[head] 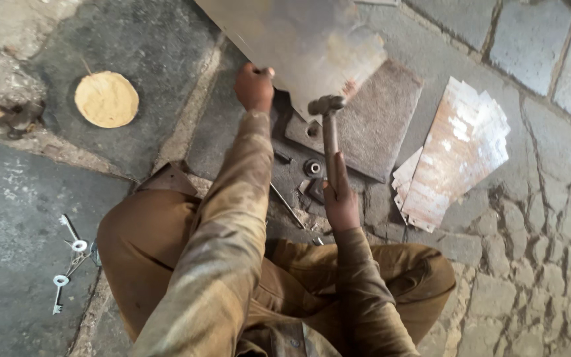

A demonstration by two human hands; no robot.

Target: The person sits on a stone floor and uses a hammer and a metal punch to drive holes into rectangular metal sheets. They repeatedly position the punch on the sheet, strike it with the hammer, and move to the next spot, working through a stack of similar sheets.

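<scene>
A: What is the biggest thing here?

B: The stone floor (pixel 536 264). It carries everything. The person sits on it, knees bent, near the bottom edge of the view.

A: And after the floor?

B: A large metal sheet (pixel 299 39), pale and a little blurred, at the top edge in the middle. The left hand (pixel 254 86) holds it at its lower left corner. The fingers are closed around the edge of the sheet, and the sheet is lifted and tilted over the floor.

A: What lies under it?

B: A flat dark plate (pixel 378 125) lies on the floor, partly hidden by the sheet. To the right of it is a stack of thin metal strips (pixel 457 152), fanned out, with rust marks.

A: And the other hand?

B: The right hand (pixel 340 201) grips the handle of a hammer (pixel 328 125). The fingers are wrapped tightly around the lower end of the handle. The head of the hammer points up and is at the lower edge of the sheet; I cannot tell if it touches.

A: Smaller things?

B: A round yellowish disc (pixel 106 99) lies toward the top left corner. Beside it, at the left edge, is a second hammer (pixel 8 114). A small ring-shaped metal part (pixel 312 167) lies just left of the held hammer's handle. Some white keys (pixel 67 254) lie near the bottom left corner.
</scene>
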